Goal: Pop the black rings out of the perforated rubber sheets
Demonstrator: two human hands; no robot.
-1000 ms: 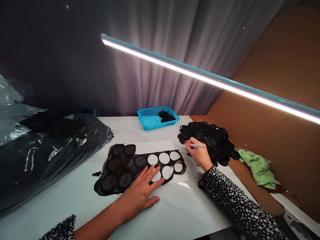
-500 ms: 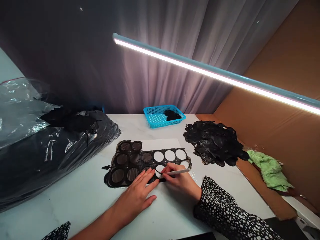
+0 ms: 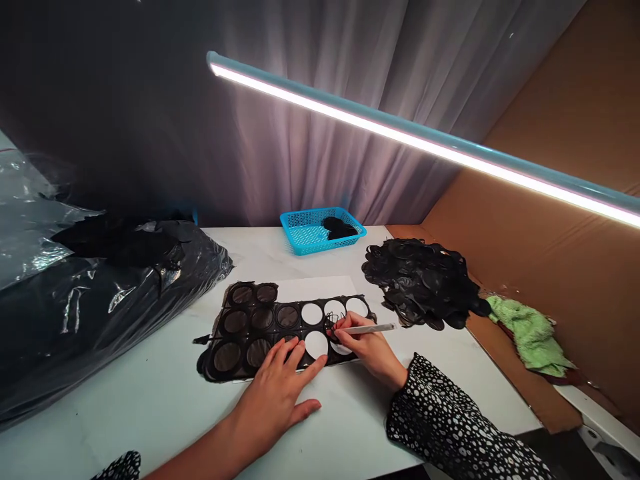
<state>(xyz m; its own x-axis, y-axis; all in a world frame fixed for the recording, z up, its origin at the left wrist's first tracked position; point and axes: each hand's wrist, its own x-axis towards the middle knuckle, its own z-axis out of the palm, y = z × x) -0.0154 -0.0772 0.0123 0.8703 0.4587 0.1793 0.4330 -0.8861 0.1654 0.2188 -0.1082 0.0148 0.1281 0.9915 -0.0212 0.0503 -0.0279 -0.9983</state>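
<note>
A black sheet (image 3: pixel 220 327) with rows of round cut-outs lies on the table. Several of its circles on the right show white, while those on the left are dark. My left hand (image 3: pixel 280 383) rests flat with fingers spread, its fingertips pressing on the sheet's front edge. In my right hand (image 3: pixel 367 343) is a slim silver tool that looks like tweezers (image 3: pixel 373 329), held like a pen. Thin, curled black strands (image 3: pixel 334 321) show at its tip, above the white circles. The tip itself is partly hidden by my fingers.
A blue perforated basket (image 3: pixel 300 248) holding black pieces stands behind the sheet. A heap of black scraps (image 3: pixel 425 280) lies to the right, near a green cloth (image 3: pixel 530 333). At left bulges a large plastic bag (image 3: pixel 125 300) of black material. A lamp tube (image 3: pixel 400 133) hangs overhead.
My right hand has moved right and slightly away from my left hand, and loose black strands now show at the tool tip. My left hand stays on the sheet. The view has shifted a little.
</note>
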